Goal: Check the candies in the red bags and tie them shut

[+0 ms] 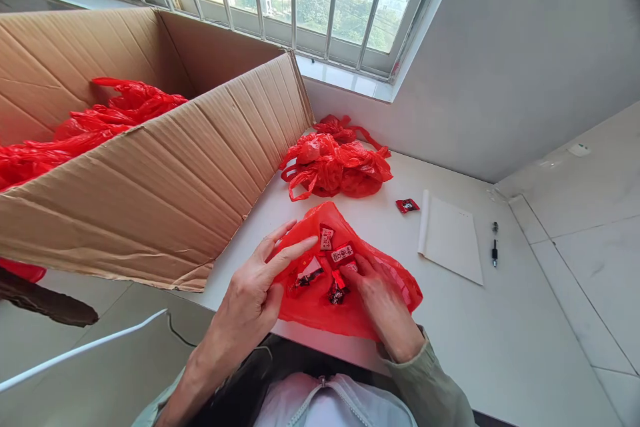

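Observation:
A red plastic bag [320, 320] lies spread on the white table in front of me, with several small wrapped candies [343, 253] in red, pink and black wrappers on it. My left hand [255, 280] rests at the bag's left edge, fingers stretched out and thumb apart, holding nothing. From the right, my right hand [385, 300] reaches into the bag. Its thumb and forefinger close around a pinkish wrapped candy, partly hidden by the fingers. The other right fingers are mostly out of sight.
A large cardboard box [200, 167] with red bags [120, 110] stands at the left. More knotted red bags [335, 163] lie behind. On the right are a single wrapped candy [407, 205], a notepad [453, 237] and a black pen [495, 253]. A barred window is above.

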Available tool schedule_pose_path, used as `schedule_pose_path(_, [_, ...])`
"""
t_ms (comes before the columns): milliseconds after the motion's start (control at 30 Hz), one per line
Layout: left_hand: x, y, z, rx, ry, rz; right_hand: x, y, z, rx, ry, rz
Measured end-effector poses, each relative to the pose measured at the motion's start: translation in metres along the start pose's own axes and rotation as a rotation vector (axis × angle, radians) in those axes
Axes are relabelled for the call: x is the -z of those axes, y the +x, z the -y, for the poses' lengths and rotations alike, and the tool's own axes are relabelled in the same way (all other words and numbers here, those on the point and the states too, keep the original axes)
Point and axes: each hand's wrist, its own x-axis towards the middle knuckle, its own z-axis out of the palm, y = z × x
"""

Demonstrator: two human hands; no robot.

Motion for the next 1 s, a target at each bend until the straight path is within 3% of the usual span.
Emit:
schedule_pose_path(100, [-0.001,0.000,-0.004,-0.002,0.004,-0.024,0.004,0.001,0.005,-0.031,-0.004,-0.009])
schedule_pose_path(200, [-0.005,0.002,-0.005,0.035,0.043,-0.104,0.014,-0.015,0.005,0.033,-0.006,-0.088])
schedule_pose_path(267, [-0.008,0.003,-0.004,0.072,0.117,-0.159,0.026,-0.033,0.002,0.089,-0.002,-0.258])
schedule_pose_path(333, [-0.013,0.004,0.000,0.101,0.207,-0.169,0.041,-0.050,-0.004,0.075,-0.045,-0.516])
schedule_pose_path(400, [-0.017,0.004,0.005,0.123,0.278,-0.142,0.050,-0.060,-0.009,-0.037,-0.113,-0.711])
schedule_pose_path(433, [-0.018,0.003,0.007,0.134,0.308,-0.125,0.050,-0.062,-0.011,-0.109,-0.132,-0.739])
schedule_pose_path(467, [-0.019,0.002,0.010,0.142,0.335,-0.109,0.048,-0.062,-0.013,-0.176,-0.128,-0.714])
schedule_pose_path(600, [-0.013,-0.003,0.018,0.127,0.387,-0.052,0.029,-0.057,-0.021,-0.303,0.017,-0.409])
schedule_pose_path(700, [0.004,-0.004,0.022,0.099,0.283,-0.041,0.032,-0.057,-0.030,-0.341,0.132,-0.312])
schedule_pose_path(900, [0.054,0.023,0.020,0.158,0.035,-0.167,0.107,-0.041,-0.044,-0.287,0.538,-0.411])
schedule_pose_path(1000, [0.077,0.039,0.012,0.196,0.096,-0.245,0.144,-0.022,-0.043,-0.224,0.779,-0.483])
